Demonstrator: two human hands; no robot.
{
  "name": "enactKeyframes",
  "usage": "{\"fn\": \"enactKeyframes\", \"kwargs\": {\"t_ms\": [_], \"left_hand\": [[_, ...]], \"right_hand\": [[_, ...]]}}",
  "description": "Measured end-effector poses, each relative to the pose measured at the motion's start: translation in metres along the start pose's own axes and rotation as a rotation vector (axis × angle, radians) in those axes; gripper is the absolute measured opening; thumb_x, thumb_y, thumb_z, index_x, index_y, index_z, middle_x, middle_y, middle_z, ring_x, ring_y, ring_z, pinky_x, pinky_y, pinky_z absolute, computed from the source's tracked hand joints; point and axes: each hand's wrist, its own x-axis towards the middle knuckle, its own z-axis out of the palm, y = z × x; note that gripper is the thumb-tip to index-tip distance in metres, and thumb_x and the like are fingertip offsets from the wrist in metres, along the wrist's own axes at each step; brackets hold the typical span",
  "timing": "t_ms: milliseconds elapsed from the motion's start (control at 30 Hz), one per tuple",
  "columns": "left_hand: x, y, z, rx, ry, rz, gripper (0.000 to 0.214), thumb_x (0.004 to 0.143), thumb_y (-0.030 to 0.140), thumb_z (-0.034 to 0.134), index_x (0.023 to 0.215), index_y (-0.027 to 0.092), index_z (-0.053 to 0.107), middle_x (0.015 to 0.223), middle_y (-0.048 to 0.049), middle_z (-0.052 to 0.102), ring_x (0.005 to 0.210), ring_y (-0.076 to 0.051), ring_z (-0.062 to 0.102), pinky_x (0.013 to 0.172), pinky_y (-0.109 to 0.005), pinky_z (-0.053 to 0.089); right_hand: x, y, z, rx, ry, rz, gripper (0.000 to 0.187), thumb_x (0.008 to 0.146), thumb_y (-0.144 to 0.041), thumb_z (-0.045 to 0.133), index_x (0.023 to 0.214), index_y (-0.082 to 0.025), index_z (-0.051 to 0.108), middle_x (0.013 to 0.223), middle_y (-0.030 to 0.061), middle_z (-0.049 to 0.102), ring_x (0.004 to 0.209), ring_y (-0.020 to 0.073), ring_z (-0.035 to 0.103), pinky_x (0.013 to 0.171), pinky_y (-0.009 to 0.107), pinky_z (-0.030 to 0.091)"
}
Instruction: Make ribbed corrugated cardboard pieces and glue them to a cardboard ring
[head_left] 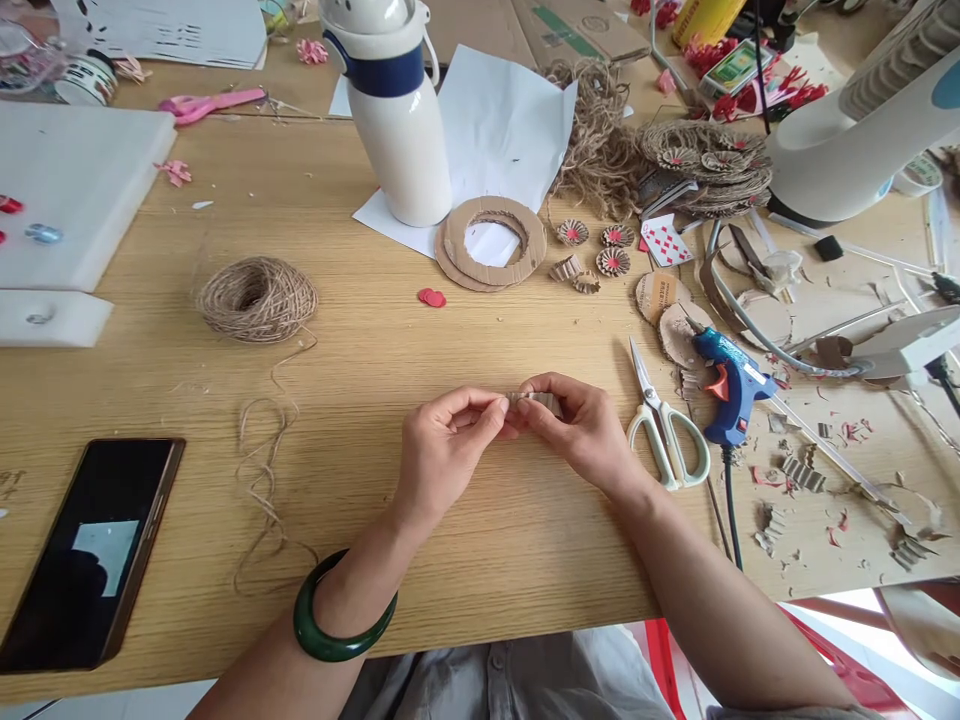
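A small strip of corrugated cardboard (547, 402) is pinched between both hands above the table. My left hand (454, 440) grips its left end with thumb and forefinger; a green bangle (345, 606) circles that wrist. Holding the strip from the other side is my right hand (581, 425), its fingers partly covering it. Right of that hand lie white-handled scissors (667, 425) with the blades pointing away, and a blue glue gun (731, 390). Beyond the hands are red paper discs (432, 298), cardboard rings (491, 245) and several pleated cardboard rosettes with red centres (613, 262).
A white bottle (405, 150) stands upright at the back. To the left are a twine ball (256, 298) with a loose strand, a phone (90, 550) and a white foam block (82, 190). Cardboard scraps (802, 475) litter the right side, near a white lamp (817, 160).
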Motion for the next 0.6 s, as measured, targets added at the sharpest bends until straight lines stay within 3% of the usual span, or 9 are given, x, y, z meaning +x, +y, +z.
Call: {"fn": "enactKeyframes", "kwargs": {"t_ms": [367, 600], "left_hand": [[-0.0024, -0.0027, 0.0028, 0.176, 0.072, 0.118, 0.011, 0.085, 0.027, 0.068, 0.082, 0.018, 0.073, 0.080, -0.0016, 0.079, 0.069, -0.016, 0.075, 0.069, -0.023, 0.062], [-0.0026, -0.0034, 0.0040, 0.250, 0.102, 0.150, 0.011, 0.084, 0.026, 0.067, 0.081, 0.019, 0.074, 0.080, -0.0014, 0.079, 0.070, -0.017, 0.075, 0.069, -0.024, 0.062]], "right_hand": [[0.0020, 0.0036, 0.0025, 0.039, 0.000, 0.006, 0.028, 0.083, -0.044, 0.069, 0.087, -0.016, 0.063, 0.072, 0.0010, 0.066, 0.064, 0.0127, 0.056, 0.059, 0.024, 0.042], [0.0020, 0.0032, 0.0061, -0.022, 0.064, -0.019, 0.023, 0.082, -0.040, 0.070, 0.081, -0.018, 0.061, 0.066, -0.0020, 0.060, 0.060, 0.0107, 0.049, 0.055, 0.023, 0.039]]}}
